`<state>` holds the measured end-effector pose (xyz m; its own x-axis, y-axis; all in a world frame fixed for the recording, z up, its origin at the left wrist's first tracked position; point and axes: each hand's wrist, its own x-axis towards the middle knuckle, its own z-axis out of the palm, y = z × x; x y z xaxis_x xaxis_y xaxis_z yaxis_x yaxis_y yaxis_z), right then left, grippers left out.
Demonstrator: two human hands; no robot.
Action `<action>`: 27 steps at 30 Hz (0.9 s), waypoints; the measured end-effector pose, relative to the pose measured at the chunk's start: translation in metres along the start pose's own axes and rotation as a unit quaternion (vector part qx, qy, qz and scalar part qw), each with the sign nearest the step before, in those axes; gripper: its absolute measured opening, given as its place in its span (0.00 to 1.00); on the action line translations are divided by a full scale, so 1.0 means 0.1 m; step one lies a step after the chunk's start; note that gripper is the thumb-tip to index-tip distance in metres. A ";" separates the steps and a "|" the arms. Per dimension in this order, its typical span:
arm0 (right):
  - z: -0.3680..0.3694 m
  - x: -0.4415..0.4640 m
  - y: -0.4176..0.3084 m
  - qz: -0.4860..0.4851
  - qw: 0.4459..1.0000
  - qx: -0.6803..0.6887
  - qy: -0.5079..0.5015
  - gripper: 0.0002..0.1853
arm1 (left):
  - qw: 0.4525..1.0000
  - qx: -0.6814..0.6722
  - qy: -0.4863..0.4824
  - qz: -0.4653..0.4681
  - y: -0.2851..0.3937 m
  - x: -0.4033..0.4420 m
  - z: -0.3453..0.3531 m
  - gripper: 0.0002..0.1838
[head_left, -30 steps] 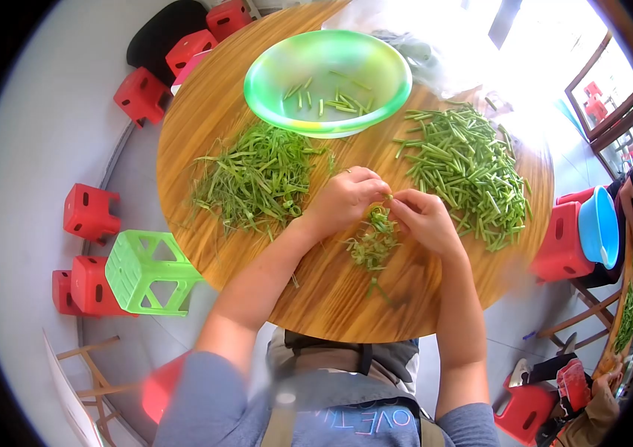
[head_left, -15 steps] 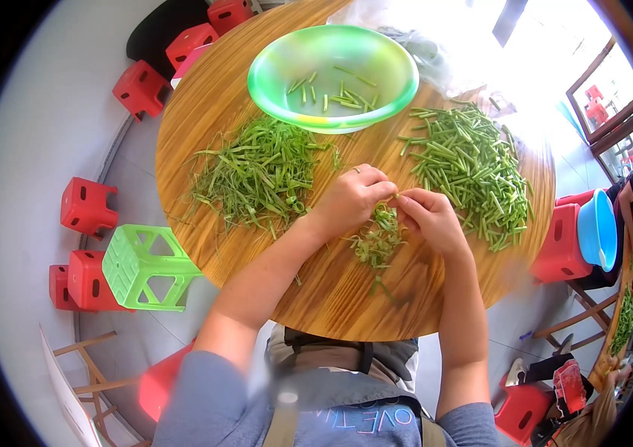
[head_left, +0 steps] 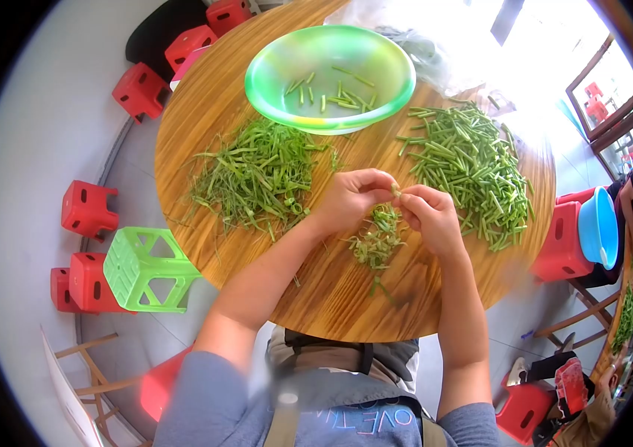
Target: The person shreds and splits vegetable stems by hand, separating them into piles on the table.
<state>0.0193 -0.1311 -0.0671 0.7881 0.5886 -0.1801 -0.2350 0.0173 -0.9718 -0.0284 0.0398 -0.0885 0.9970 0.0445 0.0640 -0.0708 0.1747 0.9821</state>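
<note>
The person's left hand (head_left: 357,200) and right hand (head_left: 430,216) meet over the middle of the round table (head_left: 331,302), well inside its curved edge, and the forearms cross the near rim apart from each other. Room to move shows as a strip of wood between the leaf pile (head_left: 257,175) at left and the stalk pile (head_left: 473,175) at right, and again between the small heap of trimmings (head_left: 376,242) and the near edge. The thumb and fingers of each hand are pinched narrow on 1 small pale-green piece (head_left: 395,191), partly hidden by the fingertips, just beyond the trimmings. Past the hands, a basin (head_left: 309,121) holds a few cut stalks (head_left: 348,98), with a plastic bag (head_left: 430,58) beside it. Pale floor (head_left: 145,160) surrounds the table; red stools (head_left: 89,207) and 1 green stool (head_left: 126,261) stand at left, a blue basin (head_left: 598,227) at right. The tabletop has streaky brown grain; the leaves are flat and tangled, the stalks short smooth rods, the trimmings curled and yellowish, the basin wide-rimmed, glossy green and yellow, the bag filmy and crumpled.
</note>
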 end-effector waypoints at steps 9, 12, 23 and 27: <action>-0.07 -0.02 -0.03 -0.042 0.996 -0.074 -0.002 0.07 | 0.965 -0.249 0.015 -0.085 0.10 0.05 -0.18 0.13; 0.00 0.02 0.09 -0.100 0.977 -0.186 0.009 0.06 | 0.970 -0.229 -0.011 -0.083 0.05 0.05 -0.15 0.14; -0.03 0.02 0.01 -0.066 0.993 -0.085 0.038 0.08 | 0.999 0.009 -0.009 -0.039 0.06 0.05 -0.12 0.08; -0.03 0.01 0.01 -0.058 0.994 -0.086 0.028 0.09 | 0.998 0.065 -0.008 -0.001 -0.03 0.06 -0.13 0.08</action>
<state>0.0218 -0.1330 -0.0689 0.8363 0.5439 -0.0689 -0.0440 -0.0588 -0.9973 -0.0228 0.0525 -0.0933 0.9976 0.0286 0.0637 -0.0650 0.0456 0.9968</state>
